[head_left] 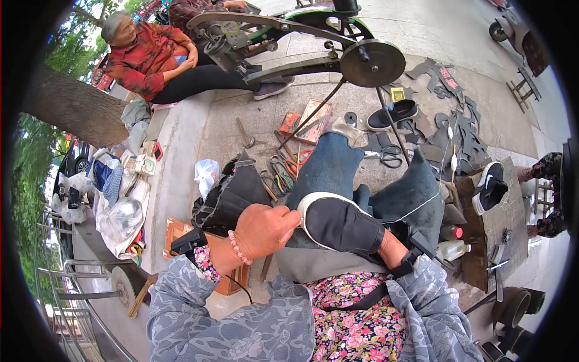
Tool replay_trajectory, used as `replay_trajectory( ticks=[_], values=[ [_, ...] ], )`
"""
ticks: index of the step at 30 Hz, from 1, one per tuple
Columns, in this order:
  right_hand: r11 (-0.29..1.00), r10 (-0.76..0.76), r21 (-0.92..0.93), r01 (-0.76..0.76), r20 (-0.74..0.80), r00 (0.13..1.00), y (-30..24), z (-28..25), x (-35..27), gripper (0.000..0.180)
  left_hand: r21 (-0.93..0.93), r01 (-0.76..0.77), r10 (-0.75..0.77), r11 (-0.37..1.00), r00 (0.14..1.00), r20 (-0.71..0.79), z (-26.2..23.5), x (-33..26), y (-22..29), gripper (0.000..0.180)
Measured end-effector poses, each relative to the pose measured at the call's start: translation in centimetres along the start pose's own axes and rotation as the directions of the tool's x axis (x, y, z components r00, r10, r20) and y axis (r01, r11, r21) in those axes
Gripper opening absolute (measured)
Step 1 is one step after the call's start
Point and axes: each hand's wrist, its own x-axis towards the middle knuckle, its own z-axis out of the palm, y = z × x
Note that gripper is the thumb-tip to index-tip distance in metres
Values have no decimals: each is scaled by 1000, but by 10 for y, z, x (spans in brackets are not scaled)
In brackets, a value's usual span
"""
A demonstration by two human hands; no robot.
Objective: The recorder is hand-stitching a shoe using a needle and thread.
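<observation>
On our lap, our left hand (pixel 265 229) pinches the shoe (pixel 338 223) rim at nine o'clock; our right hand (pixel 392 250), mostly hidden inside, we cannot tell.

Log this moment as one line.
left hand: pinching shoe's white edge | right hand: mostly hidden under black shoe | shoe: sole up, on lap

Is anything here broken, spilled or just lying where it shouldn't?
Nothing looks broken or spilled. The left hand pinches the white rim of an upturned black shoe, the right hand steadying its other end. The oddest sight is the ground: pliers and scissors and dark cut sole pieces lie scattered, and a lone black shoe sits among them.
</observation>
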Motion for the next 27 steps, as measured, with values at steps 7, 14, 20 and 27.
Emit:
replay_trajectory(
  ticks=[7, 14, 20, 27],
  values=[
    [998, -41, -43, 42, 39, 998, 0, 11, 0, 108, 10, 82, -81, 997, 991, -106, 10, -10, 10, 12],
    [971, -147, -188, 146, 6, 989, 12, 40, -14, 75, -19, 87, -89, 996, 989, -117, 13, -14, 6, 9],
    [156, -336, -969, 193, 132, 933, 23, 51, -21, 54, 21, -12, 14, 1000, 992, -123, 10, 8, 2, 8],
    [-473, -377, -881, 22, 225, 898, 29, 36, -27, 41, -233, 187, -147, 954, 973, 179, 23, 19, 0, 8]
  ],
)
